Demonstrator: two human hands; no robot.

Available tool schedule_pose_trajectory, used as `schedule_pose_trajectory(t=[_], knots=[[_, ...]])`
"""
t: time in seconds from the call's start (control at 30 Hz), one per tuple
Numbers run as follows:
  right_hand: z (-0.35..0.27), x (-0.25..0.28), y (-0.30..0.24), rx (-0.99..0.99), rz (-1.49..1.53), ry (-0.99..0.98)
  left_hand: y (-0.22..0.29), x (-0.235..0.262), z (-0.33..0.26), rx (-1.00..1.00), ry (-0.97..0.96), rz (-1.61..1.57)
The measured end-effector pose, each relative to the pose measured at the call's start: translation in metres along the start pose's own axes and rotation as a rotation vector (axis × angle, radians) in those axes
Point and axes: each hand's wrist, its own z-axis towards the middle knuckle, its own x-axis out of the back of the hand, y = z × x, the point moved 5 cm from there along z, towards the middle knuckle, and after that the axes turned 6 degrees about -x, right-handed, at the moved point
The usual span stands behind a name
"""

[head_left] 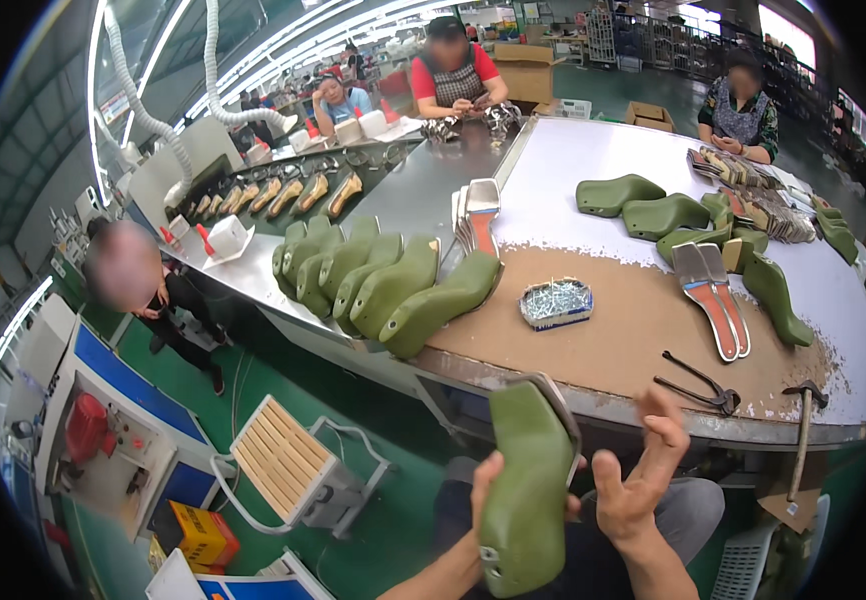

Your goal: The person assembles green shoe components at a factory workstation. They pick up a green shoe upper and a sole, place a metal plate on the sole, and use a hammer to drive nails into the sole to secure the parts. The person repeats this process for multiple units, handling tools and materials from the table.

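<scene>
A green shoe last stands out over the person's lap, just short of the near edge of the workbench. Its long axis runs away from the body, toward the bench, its far end leaning a little right; the end with small holes points back toward the person. The left hand is wrapped around it, gripping it from the left side. The right hand is just to its right, fingers spread and curled, holding nothing; whether it brushes the last is hard to tell. The left is the nearer hand. A thin dark-edged sole piece lies along the last's right, far side.

Counted on the bench: one box of nails on a brown board, one pair of pincers, one hammer over the near edge, two orange insoles side by side, roughly seven green lasts overlapping at left, and at least six more at right
</scene>
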Motion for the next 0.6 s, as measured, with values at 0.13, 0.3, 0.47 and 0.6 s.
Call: schedule_pose_trajectory(t=[0.13, 0.3, 0.47, 0.6], knots=[[-0.087, -0.021, 0.026, -1.019, 0.894, -0.746, 0.023, -0.003, 0.022, -0.082, 0.145, -0.395], [-0.061, -0.040, 0.016, -0.695, 0.835, -0.827, 0.063, 0.009, 0.032, -0.220, 0.076, 0.083], [-0.005, -0.039, 0.033, -0.115, 0.204, -0.666, 0.128, -0.005, 0.043, -0.789, -0.027, 0.243], [-0.006, -0.069, 0.057, -0.026, 0.092, -0.745, 0.116, 0.059, 0.033, -0.822, 0.490, 0.172]])
